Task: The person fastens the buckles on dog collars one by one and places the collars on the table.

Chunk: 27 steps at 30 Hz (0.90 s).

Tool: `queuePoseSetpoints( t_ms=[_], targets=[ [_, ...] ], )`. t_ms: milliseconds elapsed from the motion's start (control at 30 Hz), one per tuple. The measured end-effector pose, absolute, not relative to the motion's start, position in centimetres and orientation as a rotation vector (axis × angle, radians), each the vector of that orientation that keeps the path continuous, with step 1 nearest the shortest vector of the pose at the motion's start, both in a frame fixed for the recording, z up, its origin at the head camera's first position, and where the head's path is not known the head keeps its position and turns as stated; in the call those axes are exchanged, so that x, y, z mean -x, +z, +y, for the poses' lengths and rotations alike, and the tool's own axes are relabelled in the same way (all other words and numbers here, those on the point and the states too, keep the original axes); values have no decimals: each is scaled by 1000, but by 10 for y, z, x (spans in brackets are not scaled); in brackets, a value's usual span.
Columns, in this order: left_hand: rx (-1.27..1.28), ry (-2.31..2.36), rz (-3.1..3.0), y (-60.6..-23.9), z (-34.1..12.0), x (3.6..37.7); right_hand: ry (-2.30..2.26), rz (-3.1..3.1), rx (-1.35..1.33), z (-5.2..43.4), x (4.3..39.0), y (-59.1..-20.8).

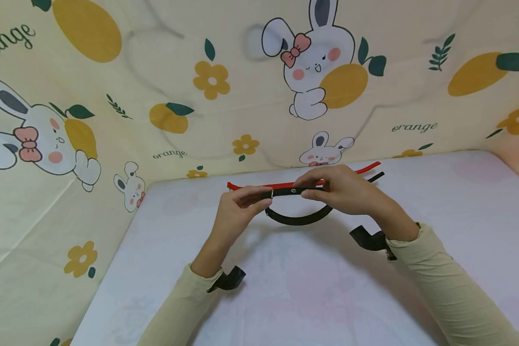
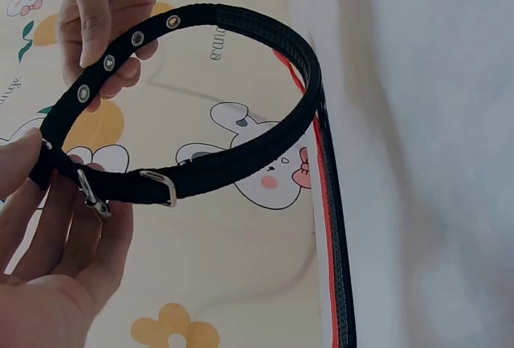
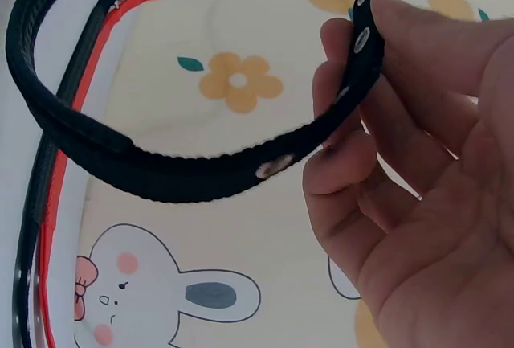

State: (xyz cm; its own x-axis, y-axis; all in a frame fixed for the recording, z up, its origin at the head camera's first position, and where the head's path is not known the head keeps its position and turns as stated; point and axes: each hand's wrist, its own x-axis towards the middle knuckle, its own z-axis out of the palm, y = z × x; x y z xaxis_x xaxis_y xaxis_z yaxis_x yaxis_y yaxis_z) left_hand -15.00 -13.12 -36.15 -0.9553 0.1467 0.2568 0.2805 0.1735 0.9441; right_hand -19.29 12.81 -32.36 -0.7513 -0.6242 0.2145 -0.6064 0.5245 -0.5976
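A black buckle collar (image 1: 298, 220) is held up off the table, bent into a loop. My left hand (image 1: 238, 211) pinches it between thumb and fingers near the metal buckle (image 2: 94, 195), where the strap's end meets the buckle end. A rectangular metal loop (image 2: 165, 187) sits beside that buckle. My right hand (image 1: 346, 192) pinches the strap along its row of metal eyelets (image 3: 362, 40), thumb on one face and fingers on the other. Whether the strap's tip passes through the buckle is hidden by the left fingers.
Beyond the hands, a red collar (image 1: 281, 185) lies stretched out on the white table (image 1: 294, 288). Another black collar (image 2: 341, 284) lies along it. A patterned cloth with rabbits and oranges (image 1: 225, 29) hangs behind the table. Black straps (image 1: 367, 239) hang at both wrists.
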Motion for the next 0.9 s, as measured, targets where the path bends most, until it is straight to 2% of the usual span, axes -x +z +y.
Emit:
queuePoseSetpoints(
  t_ms=[167,700,900],
  targets=[
    [433,-1958,-2304,-363,-131,151,-1047,2724,1115,127,193,-326],
    [225,-1902,-2371,-375,-126,158,-984,2708,1061,124,199,-332],
    [237,-1869,-2451,-380,-125,157,-939,2692,1036,121,199,-336]
  ],
)
